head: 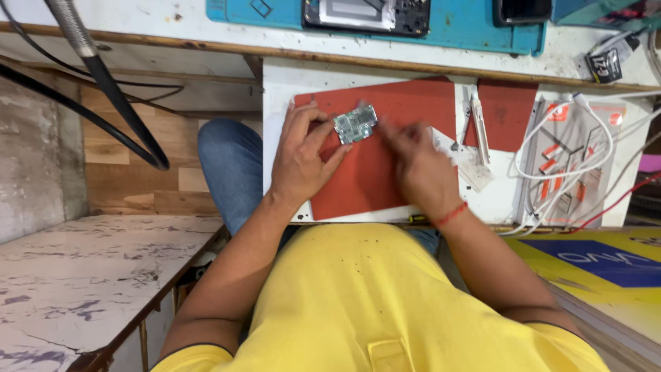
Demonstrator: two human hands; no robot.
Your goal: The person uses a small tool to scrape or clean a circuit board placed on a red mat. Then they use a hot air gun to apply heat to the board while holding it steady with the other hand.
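A white shelf [275, 89] is covered in part by a red mat [372, 172]. Above it a blue mat [468, 27] bears an opened phone [368, 14]. White cables [564, 158] are coiled at the right, and tweezers [478, 127] lie beside the red mat. The left hand [299, 155] is curled, its fingertips pinching a small circuit board [356, 124] just above the red mat. The right hand [420, 169] is blurred beside the board; its grip cannot be told.
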